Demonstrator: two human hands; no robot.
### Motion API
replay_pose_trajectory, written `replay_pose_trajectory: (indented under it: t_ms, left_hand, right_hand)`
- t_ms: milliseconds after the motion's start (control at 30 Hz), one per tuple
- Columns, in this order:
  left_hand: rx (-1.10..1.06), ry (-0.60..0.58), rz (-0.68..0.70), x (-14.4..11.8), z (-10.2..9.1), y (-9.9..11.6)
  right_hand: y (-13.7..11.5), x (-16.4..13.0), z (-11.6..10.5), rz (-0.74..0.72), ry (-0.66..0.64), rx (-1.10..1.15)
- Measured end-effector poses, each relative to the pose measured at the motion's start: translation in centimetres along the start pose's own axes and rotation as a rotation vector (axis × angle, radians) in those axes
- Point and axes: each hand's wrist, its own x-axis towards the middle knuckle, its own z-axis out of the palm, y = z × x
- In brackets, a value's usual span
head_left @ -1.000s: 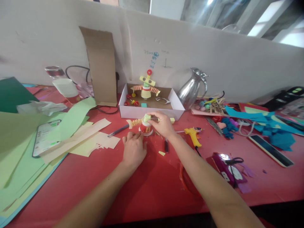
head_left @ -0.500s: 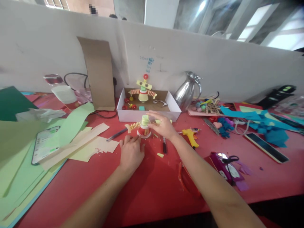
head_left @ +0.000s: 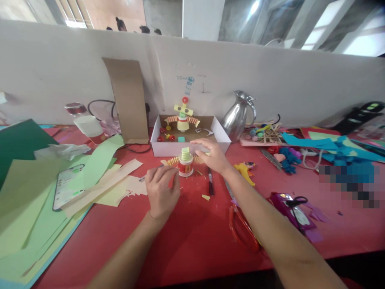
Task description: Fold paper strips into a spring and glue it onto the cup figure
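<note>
A small paper figure (head_left: 185,165) stands upright on the red table. It has a cup-like body with a red band, pleated yellow arms and a folded pale green paper stack on top. My right hand (head_left: 212,154) is open beside its right side, thumb and fingers apart, partly covering one pleated arm. Just in front of the other arm hovers my left hand (head_left: 162,188), fingers loosely bent, thumb apart, nothing seen in it. Near my right hand lie a black marker (head_left: 211,182) and a yellow paper scrap (head_left: 206,197).
Behind stands a white box (head_left: 168,150) with a finished-looking paper figure (head_left: 182,120) and red pieces. Right are a steel jug (head_left: 236,114), yellow glue gun (head_left: 245,172), orange-handled scissors (head_left: 243,228) and purple device (head_left: 290,210). Coloured paper (head_left: 24,204) and a phone (head_left: 66,186) lie left.
My left hand has lifted off the table and moved slightly left. My right hand has drawn back a little from the figure's top, which now shows more fully. The view has tilted slightly.
</note>
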Motion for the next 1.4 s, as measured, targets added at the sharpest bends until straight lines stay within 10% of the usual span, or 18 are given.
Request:
replay_pose_trajectory:
  t_ms: [300,933,1400]
  left_hand:
    - [0.14,0.009,-0.083,1.1,-0.9,-0.9]
    - [0.105,-0.498,0.156,-1.6,1.5,0.1]
    - [0.002,-0.519,0.092,-1.8,1.8,-0.3]
  right_hand:
    - [0.1,0.8,0.4,-0.052,-0.128,-0.009]
    - [1.2,-0.5,2.4,-0.209,-0.278,-0.202]
    - [1.2,-0.3,2.3,-0.178,-0.226,-0.164]
